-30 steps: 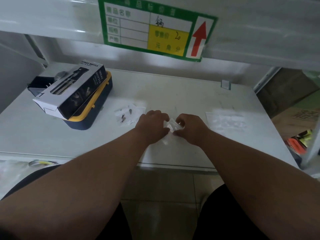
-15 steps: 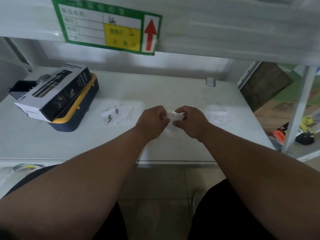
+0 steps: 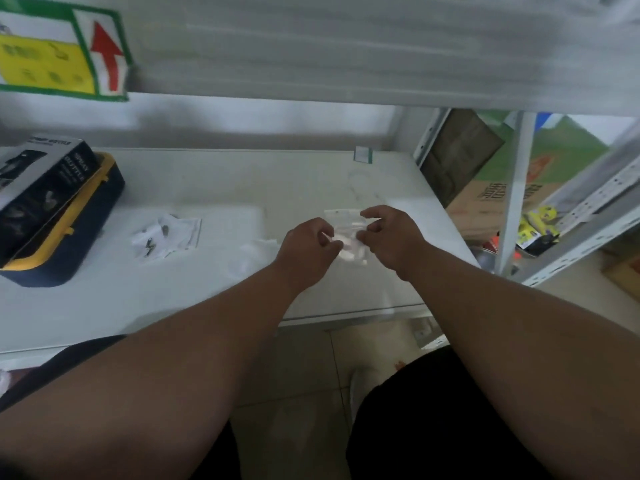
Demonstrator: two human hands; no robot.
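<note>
We're pinching a small clear bag (image 3: 347, 226) between both hands: left hand (image 3: 306, 252) curls onto its left edge, right hand (image 3: 393, 237) onto its right. It's just above the white shelf (image 3: 242, 181), well right of the blue-and-yellow case (image 3: 97, 216). Little screw packets (image 3: 168, 233) lie between case and bag.

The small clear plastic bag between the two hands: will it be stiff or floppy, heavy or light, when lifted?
Probably floppy: the plastic bag is thin film and bends where the left hand and right hand pinch it. Likely very light, since pinches alone seem to hold it. Its smooth film may slip, so a firm pinch seems wise.
</note>
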